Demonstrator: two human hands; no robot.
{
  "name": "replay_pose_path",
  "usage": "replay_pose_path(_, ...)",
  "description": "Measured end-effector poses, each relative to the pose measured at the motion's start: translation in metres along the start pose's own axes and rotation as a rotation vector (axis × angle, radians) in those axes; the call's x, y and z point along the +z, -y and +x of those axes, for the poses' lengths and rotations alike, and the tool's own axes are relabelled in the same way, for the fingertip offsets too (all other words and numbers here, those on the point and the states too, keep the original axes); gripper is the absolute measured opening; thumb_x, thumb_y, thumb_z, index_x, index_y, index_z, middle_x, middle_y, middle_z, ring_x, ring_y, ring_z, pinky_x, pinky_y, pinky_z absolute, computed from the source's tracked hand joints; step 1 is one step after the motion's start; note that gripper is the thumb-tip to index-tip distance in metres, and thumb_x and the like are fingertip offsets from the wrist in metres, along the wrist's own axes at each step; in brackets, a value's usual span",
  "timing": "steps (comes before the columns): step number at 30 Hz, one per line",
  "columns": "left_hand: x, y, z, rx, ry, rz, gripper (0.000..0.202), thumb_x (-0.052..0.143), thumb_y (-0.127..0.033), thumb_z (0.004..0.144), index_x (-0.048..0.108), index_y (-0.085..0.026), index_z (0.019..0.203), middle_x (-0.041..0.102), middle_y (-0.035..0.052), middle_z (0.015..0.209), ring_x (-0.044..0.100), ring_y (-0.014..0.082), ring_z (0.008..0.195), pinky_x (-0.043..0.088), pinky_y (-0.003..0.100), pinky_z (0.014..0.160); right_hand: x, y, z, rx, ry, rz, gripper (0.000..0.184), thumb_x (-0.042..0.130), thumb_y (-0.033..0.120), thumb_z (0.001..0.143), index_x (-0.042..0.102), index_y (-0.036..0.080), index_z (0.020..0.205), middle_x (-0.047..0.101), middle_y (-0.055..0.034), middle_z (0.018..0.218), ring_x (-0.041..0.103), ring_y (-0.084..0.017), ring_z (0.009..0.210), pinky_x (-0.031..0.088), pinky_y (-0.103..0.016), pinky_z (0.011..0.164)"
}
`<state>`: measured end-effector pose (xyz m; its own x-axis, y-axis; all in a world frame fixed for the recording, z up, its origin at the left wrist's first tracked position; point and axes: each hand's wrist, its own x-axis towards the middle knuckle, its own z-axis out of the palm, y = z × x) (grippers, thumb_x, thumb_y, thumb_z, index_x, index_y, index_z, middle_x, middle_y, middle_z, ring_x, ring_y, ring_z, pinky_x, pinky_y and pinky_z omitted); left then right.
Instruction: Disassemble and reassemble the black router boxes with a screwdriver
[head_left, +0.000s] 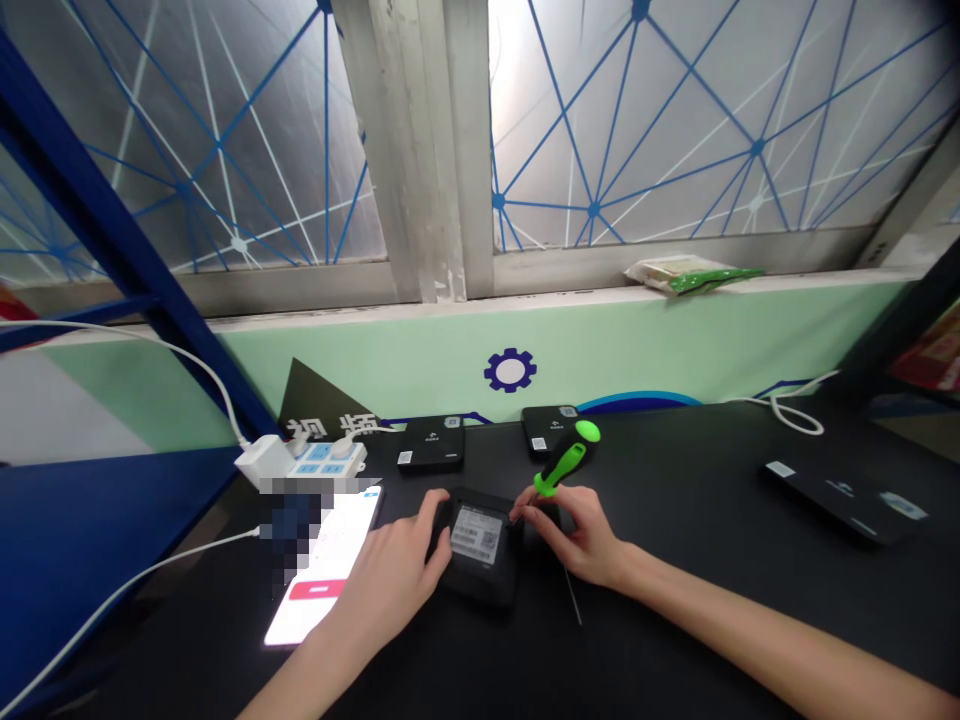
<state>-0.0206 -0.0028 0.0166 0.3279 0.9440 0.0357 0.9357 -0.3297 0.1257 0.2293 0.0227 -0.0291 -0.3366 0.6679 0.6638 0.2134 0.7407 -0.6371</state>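
Note:
A black set-top box (480, 585) lies label side up on the black table, a white printed sticker across its underside. My left hand (409, 560) grips its left edge between thumb and fingers. My right hand (574, 530) is at the box's upper right corner, thumb and fingertips pinched together there; whether they hold something small I cannot make out. A screwdriver (568, 458) with a green and black handle is held in this same hand. Its handle stands up above the fingers, and its thin shaft points down past the palm, away from the box.
Black boxes (431, 445) (547, 428) stand by the wall, and another black box (840, 500) lies at the right. A lit phone (330, 560) lies left of my hand, near a power strip (328, 460) with white cables. A packet (686, 273) rests on the windowsill.

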Motion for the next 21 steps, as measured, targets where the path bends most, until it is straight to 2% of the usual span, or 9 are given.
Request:
replay_pose_path(3,0.003,0.001,0.0,0.011,-0.001,-0.006,0.039,0.033,-0.029,0.101,0.04,-0.021,0.139,0.062,0.0001,0.065,0.066,0.0255,0.059,0.039,0.028,0.054,0.001,-0.001,0.001,0.013,0.023,-0.016,0.013,0.051,0.023,0.099,0.064,0.021,0.097,0.073,-0.0055,0.086,0.07,-0.019,0.075,0.053,-0.028,0.072)
replay_pose_path(8,0.011,0.003,-0.002,0.037,-0.004,-0.012,0.046,0.033,-0.037,0.103,0.036,-0.023,0.147,0.06,-0.0004,0.067,0.066,0.0239,0.062,0.038,0.027,0.056,0.002,-0.003,0.002,0.065,-0.012,0.01,0.011,0.05,0.021,0.1,0.061,0.021,0.102,0.072,-0.0053,0.087,0.069,-0.018,0.076,0.053,-0.027,0.073)
replay_pose_path(13,0.012,0.002,-0.001,-0.019,0.024,0.016,0.059,0.028,-0.052,0.104,0.031,-0.019,0.153,0.063,0.0031,0.071,0.066,0.0269,0.066,0.041,0.03,0.057,0.004,-0.006,0.003,0.085,-0.04,0.016,0.01,0.051,0.02,0.099,0.061,0.02,0.102,0.072,-0.0046,0.087,0.069,-0.017,0.077,0.053,-0.026,0.073)
replay_pose_path(21,0.008,0.002,0.0,-0.014,0.063,0.039,0.061,0.025,-0.054,0.104,0.033,-0.018,0.153,0.067,0.0066,0.076,0.068,0.0305,0.07,0.045,0.034,0.062,0.006,-0.01,0.003,0.057,0.021,0.005,0.01,0.053,0.019,0.099,0.062,0.021,0.101,0.071,-0.004,0.089,0.068,-0.016,0.079,0.052,-0.026,0.075)
